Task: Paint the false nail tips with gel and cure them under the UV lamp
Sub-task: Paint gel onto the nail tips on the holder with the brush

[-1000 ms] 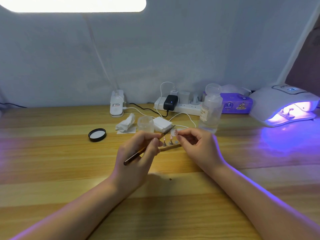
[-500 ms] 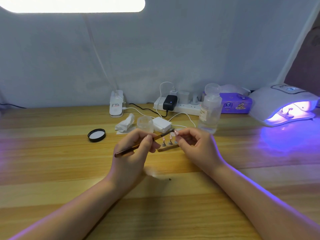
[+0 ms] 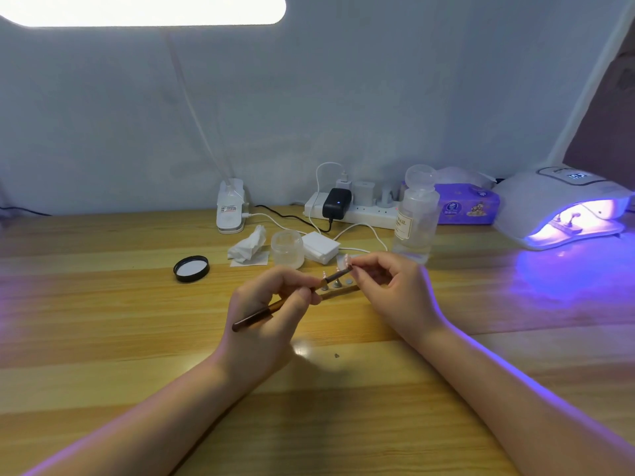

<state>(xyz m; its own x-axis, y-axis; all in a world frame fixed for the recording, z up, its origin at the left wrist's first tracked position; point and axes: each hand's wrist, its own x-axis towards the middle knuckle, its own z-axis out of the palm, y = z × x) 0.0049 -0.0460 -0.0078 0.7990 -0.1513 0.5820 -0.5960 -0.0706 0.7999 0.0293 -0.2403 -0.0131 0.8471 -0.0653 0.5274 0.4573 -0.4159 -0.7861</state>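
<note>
Far left on the wooden table [image 3: 103,338]: one black jar lid [image 3: 191,268], lying flat. Right of it, one crumpled tissue [image 3: 248,248], then one open frosted jar [image 3: 287,248], presumably the gel pot. Behind these, one white clip base [image 3: 231,211] and one power strip [image 3: 357,210] against the wall.

Centre: the left hand [image 3: 264,317] grips one brush [image 3: 292,298] like a pen, fingers curled round the shaft, bristle end pointing up and right. The bristles meet one false nail tip [image 3: 343,262], which the right hand [image 3: 395,290] pinches on its small stand. Just beyond the brush, a wooden strip [image 3: 343,291] on the table carries further stands; two or three show, the exact count unclear because the brush crosses them.

Right of centre: one clear pump bottle [image 3: 415,218], one purple tissue pack [image 3: 467,207] behind it. Far right: one UV lamp [image 3: 563,207], lit, with at least one small stand inside; its contents are too small to count.

Judgement on progress: painting is underway. One tip is being coated now, at least one piece appears to be curing already, and the stands on the strip seem still to need gel, then the lamp. Roughly mid-task.
</note>
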